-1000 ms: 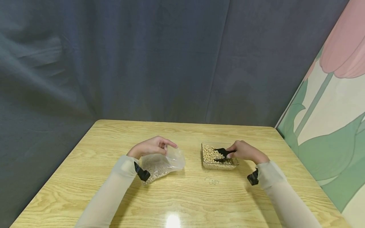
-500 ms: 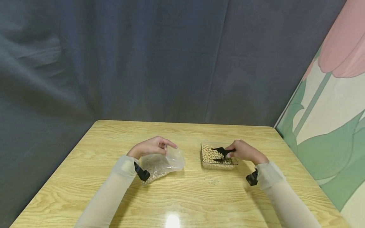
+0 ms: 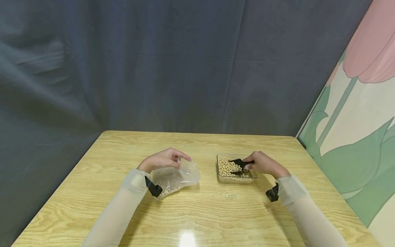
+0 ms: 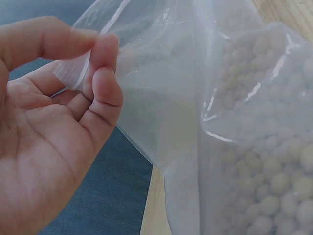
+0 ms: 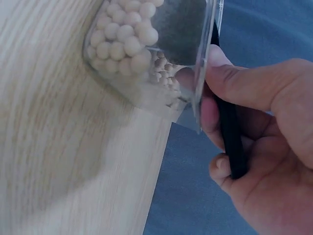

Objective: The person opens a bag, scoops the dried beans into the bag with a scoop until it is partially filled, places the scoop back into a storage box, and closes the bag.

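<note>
A clear plastic zip bag (image 3: 172, 178) with pale round beads or beans in its lower part lies on the left of the table. My left hand (image 3: 163, 159) pinches the bag's top edge between thumb and fingers, as the left wrist view (image 4: 63, 107) shows. To the right stands a clear rectangular container (image 3: 236, 179) partly filled with the same pale balls (image 3: 226, 166). My right hand (image 3: 264, 164) grips the handle of a small black scoop (image 3: 239, 162), whose blade sits down among the balls. In the right wrist view the scoop's handle (image 5: 232, 137) lies across my curled fingers.
The wooden table (image 3: 197, 212) carries faint marks (image 3: 229, 195) in front of the container. Behind it hangs a dark blue curtain (image 3: 166, 68). A wall with a painted tulip (image 3: 355, 137) borders the right side.
Both hands keep their holds on the bag and the scoop. The head view has shifted very slightly; nothing else visibly moves.
</note>
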A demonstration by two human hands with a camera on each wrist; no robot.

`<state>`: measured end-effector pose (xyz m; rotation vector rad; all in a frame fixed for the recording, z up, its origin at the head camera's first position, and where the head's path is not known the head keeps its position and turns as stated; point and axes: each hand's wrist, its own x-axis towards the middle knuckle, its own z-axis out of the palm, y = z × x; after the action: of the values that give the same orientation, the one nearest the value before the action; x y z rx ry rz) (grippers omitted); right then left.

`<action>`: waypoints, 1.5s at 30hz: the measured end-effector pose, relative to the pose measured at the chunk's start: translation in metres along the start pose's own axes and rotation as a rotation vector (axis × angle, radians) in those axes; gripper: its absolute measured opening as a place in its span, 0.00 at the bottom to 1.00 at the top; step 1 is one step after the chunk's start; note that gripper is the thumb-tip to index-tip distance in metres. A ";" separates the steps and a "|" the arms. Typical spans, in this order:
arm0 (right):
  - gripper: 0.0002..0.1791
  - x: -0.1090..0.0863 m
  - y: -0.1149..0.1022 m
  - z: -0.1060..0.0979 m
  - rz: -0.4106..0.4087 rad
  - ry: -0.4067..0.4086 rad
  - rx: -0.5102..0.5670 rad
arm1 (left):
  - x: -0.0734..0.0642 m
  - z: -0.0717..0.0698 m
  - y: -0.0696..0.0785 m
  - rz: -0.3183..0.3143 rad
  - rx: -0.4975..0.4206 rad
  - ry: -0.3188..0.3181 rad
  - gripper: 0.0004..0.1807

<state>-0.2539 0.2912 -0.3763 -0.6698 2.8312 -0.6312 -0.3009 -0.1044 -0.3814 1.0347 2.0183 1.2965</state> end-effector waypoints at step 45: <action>0.21 -0.005 0.016 0.015 -0.063 0.047 0.067 | 0.000 0.000 0.002 -0.026 0.037 0.025 0.23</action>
<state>-0.2521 0.3011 -0.3962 -0.7442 2.8274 -0.7580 -0.3005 -0.1043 -0.3797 1.0100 2.0745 1.2692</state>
